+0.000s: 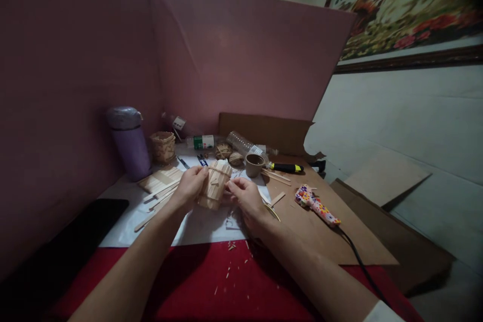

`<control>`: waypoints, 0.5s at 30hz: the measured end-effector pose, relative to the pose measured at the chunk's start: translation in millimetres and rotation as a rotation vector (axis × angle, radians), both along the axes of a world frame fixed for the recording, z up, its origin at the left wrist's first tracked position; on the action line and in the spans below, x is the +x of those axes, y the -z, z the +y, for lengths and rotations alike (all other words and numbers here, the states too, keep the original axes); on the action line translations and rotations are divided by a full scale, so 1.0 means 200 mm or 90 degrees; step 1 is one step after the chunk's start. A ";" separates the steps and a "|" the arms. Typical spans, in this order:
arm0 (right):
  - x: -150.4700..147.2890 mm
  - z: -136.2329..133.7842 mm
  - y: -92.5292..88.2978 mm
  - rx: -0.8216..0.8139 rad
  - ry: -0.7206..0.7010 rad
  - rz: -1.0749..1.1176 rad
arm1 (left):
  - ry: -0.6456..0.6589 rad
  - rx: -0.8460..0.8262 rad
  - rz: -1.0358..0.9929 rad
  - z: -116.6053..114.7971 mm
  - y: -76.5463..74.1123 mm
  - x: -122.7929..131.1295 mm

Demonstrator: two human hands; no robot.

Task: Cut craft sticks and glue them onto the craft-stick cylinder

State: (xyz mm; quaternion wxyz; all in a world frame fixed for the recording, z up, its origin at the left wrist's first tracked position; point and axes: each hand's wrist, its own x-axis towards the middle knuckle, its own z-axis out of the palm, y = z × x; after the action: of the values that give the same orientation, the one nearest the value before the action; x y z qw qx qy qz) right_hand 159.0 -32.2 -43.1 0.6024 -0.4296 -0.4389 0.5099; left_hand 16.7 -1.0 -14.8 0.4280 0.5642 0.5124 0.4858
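Observation:
A small cup (214, 192) covered with upright wooden craft sticks is tilted over the white paper. A band of twine (219, 172) runs round its upper part, and a small wooden chip shows on its side. My left hand (193, 185) is closed on the cup's left side, thumb near the twine. At the right side of the cup, my right hand (245, 195) is in a pinch, its fingertips close against the sticks. Whatever lies between those fingertips is too small to make out.
Loose craft sticks (160, 196) lie at left, near a purple tumbler (130, 148) and a woven-looking pot (163, 147). Behind stand twine balls (236, 159), plastic bottles (241, 142) and a grey cup (254, 166). A flowered glue gun (317, 205) with a cord lies on cardboard (339, 241).

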 end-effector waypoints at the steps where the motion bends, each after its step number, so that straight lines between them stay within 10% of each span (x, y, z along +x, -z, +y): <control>1: 0.01 -0.01 -0.01 0.014 0.008 0.008 | 0.022 -0.012 -0.034 -0.01 -0.01 0.01; 15: 0.14 0.00 -0.06 0.104 0.058 -0.023 | 0.279 -0.165 -0.376 -0.09 0.00 0.10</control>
State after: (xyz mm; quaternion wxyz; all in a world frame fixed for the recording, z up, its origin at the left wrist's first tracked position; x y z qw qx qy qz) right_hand 186.2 -31.7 -31.6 0.6499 -0.4078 -0.4698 0.4365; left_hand 36.7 -18.8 -13.8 0.7185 0.4376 0.2914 0.4554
